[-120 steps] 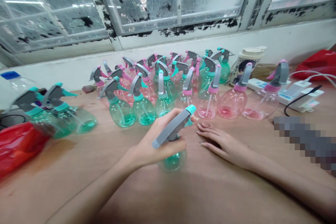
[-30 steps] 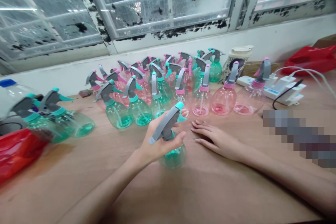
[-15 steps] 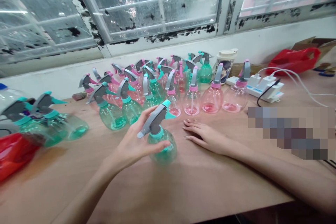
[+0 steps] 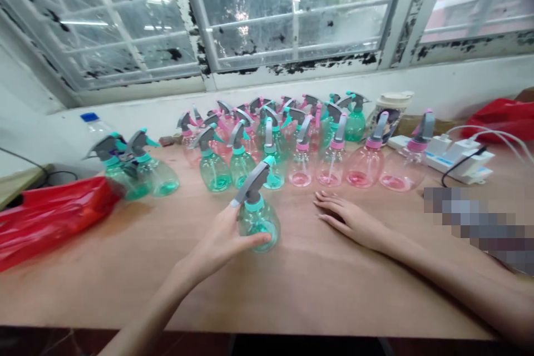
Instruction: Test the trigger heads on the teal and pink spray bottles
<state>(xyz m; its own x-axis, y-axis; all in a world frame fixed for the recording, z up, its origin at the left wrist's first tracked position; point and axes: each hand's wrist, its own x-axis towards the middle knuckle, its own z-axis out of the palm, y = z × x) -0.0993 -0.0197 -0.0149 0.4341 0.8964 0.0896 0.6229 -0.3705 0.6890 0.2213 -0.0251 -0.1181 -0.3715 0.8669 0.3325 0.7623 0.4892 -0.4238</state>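
Observation:
A clear green spray bottle (image 4: 259, 218) with a grey and turquoise trigger head is upright near the middle of the table. My left hand (image 4: 228, 240) is wrapped round its body from the left, thumb across the front, the other fingers hidden behind it. To the right, my right hand (image 4: 348, 221) lies flat on the tabletop with its fingers stretched out and nothing in it. Beyond both hands stand several green spray bottles (image 4: 214, 169) and pink spray bottles (image 4: 365, 164) in close rows. Two more green spray bottles (image 4: 161, 175) are apart from them at the left.
A red plastic bag (image 4: 62, 214) lies at the left edge of the wooden table (image 4: 292, 295). At the back right are a patterned cup (image 4: 390, 117), a white power strip (image 4: 463, 161) with cables and another red bag (image 4: 500, 117). Windows line the wall behind.
The view has swung left, so everything sits further right. My left hand now has its fingers behind the bottle's body rather than up beside the trigger head. My right hand stays flat.

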